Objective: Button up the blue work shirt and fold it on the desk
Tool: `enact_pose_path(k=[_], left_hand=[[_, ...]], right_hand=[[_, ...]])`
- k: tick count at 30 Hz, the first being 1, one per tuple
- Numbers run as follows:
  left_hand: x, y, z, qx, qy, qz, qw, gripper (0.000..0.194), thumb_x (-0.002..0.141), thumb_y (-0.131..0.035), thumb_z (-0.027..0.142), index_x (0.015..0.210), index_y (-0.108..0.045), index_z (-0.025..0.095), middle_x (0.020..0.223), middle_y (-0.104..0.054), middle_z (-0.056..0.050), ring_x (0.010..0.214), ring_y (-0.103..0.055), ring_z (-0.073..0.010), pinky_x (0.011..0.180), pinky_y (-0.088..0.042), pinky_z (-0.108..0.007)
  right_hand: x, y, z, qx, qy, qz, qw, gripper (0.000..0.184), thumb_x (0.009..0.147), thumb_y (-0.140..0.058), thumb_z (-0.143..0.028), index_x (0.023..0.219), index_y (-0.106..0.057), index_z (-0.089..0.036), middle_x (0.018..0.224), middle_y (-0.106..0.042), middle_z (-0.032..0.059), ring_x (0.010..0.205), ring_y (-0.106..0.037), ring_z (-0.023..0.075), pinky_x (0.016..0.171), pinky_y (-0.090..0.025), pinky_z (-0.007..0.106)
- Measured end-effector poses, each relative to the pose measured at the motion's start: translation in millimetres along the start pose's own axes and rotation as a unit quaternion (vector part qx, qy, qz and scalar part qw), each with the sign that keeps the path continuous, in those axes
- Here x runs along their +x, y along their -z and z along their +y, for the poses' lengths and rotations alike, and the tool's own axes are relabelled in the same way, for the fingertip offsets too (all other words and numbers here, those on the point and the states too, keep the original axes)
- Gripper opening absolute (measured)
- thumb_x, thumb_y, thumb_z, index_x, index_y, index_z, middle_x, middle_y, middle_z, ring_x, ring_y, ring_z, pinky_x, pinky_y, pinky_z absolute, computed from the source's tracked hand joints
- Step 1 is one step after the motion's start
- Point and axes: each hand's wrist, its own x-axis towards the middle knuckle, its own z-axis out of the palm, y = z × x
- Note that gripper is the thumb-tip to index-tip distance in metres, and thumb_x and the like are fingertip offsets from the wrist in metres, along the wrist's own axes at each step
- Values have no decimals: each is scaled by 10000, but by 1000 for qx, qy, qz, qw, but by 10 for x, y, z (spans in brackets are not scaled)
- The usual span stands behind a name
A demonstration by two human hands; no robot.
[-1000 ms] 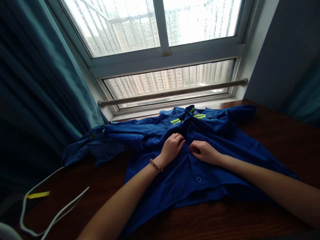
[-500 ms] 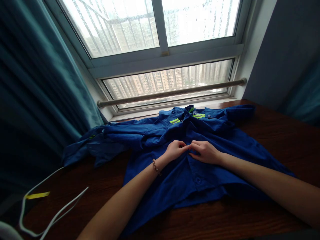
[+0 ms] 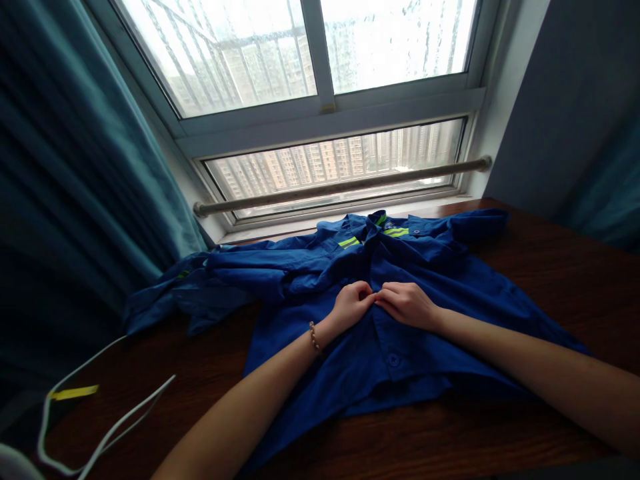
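Note:
A blue work jacket with yellow-green reflective strips lies spread on a dark wooden table, its collar toward the window. My left hand, a beaded bracelet at its wrist, pinches the front placket near the middle. Against it, fingertips meeting, my right hand grips the other side of the same front edge. Whatever sits between the fingertips is hidden by them. Below the hands, a blue button shows close to the hem.
Behind the jacket, a metal rail crosses the window. A teal curtain hangs at the left. A white cable with a yellow tag lies on the table at the lower left.
My right fingers have drawn closer together and bent in toward my left fingertips. The left hand has shifted slightly. The jacket lies nearly as before.

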Motion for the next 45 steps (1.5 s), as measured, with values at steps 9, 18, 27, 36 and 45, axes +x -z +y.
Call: enact_pose_path(k=[9, 18, 27, 36, 45], left_hand=[[-79, -42, 80, 8, -86, 68, 994, 148, 782, -492, 207, 645, -468, 157, 666, -474, 15, 621, -448, -99, 575, -341, -212], [-80, -5, 134, -42, -98, 46, 993, 202, 812, -468, 233, 628, -458, 149, 658, -456, 10, 623, -430, -99, 579, -337, -218], [-79, 4, 183, -59, -89, 22, 994, 216, 782, -519, 275, 615, -504, 139, 664, -468, 3, 610, -432, -91, 557, -342, -213], [-72, 93, 388, -227, 143, -186, 945, 353, 635, -640, 455, 667, -495, 134, 547, -438, 53, 438, -381, -48, 422, -252, -193], [-28, 123, 224, -313, 209, -259, 890, 318, 585, -691, 357, 524, -482, 126, 468, -424, 52, 424, -340, -33, 410, -190, -185]], right_hand=[[12, -29, 10, 131, -111, 25, 985, 112, 822, -494, -230, 744, -532, -160, 706, -563, 14, 621, -520, 116, 572, -368, 214], [18, -27, 10, 116, -125, 18, 985, 162, 815, -513, -266, 687, -494, -169, 675, -534, -2, 600, -496, 110, 563, -347, 214], [8, 4, 0, 82, -120, -30, 989, 230, 808, -488, -270, 1025, -484, -193, 816, -564, 15, 678, -546, 131, 570, -361, 207], [79, 193, 369, -27, -222, 71, 972, 149, 841, -455, -295, 868, -561, -194, 811, -593, 18, 699, -560, 147, 606, -360, 233], [145, 408, -29, 90, -74, 68, 991, 92, 818, -478, -247, 830, -536, -176, 761, -535, 27, 650, -505, 121, 578, -358, 218]])
